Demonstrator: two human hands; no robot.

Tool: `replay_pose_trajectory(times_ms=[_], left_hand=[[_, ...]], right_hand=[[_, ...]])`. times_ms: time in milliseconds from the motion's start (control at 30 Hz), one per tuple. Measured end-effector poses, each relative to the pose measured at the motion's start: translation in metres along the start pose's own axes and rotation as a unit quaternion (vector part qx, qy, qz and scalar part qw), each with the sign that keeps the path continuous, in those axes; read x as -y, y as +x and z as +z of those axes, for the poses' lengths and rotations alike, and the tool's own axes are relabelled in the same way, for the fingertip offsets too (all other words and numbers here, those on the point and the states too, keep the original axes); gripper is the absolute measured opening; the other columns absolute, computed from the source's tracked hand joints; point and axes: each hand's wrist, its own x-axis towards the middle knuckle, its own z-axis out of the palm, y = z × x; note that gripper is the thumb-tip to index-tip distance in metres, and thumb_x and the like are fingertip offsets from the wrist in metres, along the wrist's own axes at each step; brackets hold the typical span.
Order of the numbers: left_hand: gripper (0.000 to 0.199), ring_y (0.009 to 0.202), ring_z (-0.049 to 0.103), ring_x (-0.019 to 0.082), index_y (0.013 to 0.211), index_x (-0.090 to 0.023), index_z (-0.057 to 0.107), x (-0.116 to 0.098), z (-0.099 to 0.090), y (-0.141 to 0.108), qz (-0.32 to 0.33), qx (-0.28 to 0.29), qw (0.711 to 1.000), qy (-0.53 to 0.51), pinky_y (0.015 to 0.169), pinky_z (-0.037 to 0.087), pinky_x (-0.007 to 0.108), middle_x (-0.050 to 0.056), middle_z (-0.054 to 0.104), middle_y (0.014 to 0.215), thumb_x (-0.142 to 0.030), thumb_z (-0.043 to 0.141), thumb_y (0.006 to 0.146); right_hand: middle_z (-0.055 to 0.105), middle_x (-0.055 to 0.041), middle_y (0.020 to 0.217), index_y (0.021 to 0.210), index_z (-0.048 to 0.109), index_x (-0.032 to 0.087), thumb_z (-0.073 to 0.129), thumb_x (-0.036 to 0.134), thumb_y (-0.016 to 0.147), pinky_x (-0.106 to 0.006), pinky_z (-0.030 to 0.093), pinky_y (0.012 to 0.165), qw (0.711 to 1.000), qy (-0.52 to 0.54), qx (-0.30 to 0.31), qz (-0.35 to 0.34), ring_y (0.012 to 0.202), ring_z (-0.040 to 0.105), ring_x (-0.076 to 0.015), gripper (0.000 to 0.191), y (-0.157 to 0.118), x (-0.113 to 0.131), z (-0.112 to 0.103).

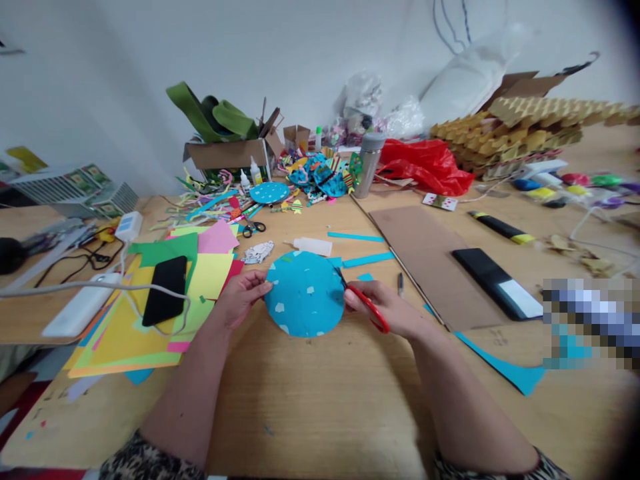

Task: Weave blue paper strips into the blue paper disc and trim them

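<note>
Left hand [244, 293] pinches a blue paper disc [306, 308] over the bench [310, 400]; right of the disc, the right hand [393, 305] grips red-handled scissors [370, 307], their blade tips hard to make out.

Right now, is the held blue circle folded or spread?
Spread: the blue circle shows its broad round face between the left hand and right hand.

Blk phone [166, 275] – egg trays [515, 130], prob.

A craft workroom: coloured paper [213, 273], glue bottles [256, 175], cardboard [430, 260] and, seemingly, egg trays [525, 127] about a wooden table [320, 407].
</note>
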Motion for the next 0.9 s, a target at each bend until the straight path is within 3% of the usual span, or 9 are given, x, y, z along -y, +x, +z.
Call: replay_pose_trajectory(times_ms=[400,667,900], left_hand=[[0.030,0.066,0.057,0.011,0.076,-0.014,0.068,-0.001,-0.002,0.000,-0.001,-0.024,1.000,0.000,0.063,0.044,0.023,0.001,0.066,0.073,-0.031,0.084,0.057],[0.031,0.067,0.057,0.011,0.079,-0.014,0.068,-0.005,-0.001,-0.002,-0.011,-0.021,0.999,-0.040,0.064,0.045,0.024,0.002,0.066,0.076,-0.029,0.084,0.058],[0.033,0.070,0.058,0.013,0.081,-0.013,0.068,-0.004,-0.003,-0.001,-0.011,-0.010,0.999,-0.042,0.065,0.045,0.025,0.003,0.067,0.079,-0.030,0.085,0.057]], right_hand=[[0.042,0.0012,0.061,0.064,0.049,0.018,0.043,0.069,0.083,-0.026,0.025,0.051,1.000,-0.013,-0.005,0.026,0.057,0.036,-0.0110,0.054,-0.001,0.006,-0.004],[0.049,0.0006,0.053,0.072,0.060,0.015,0.046,0.072,0.078,-0.024,0.028,0.046,0.993,-0.003,-0.052,0.102,0.049,0.039,-0.0104,0.059,0.000,0.008,-0.001],[0.041,0.0023,0.047,0.057,0.049,0.017,0.043,0.074,0.078,-0.024,0.021,0.045,0.985,-0.087,-0.133,0.066,0.046,0.036,-0.0092,0.061,0.007,-0.004,0.007]])
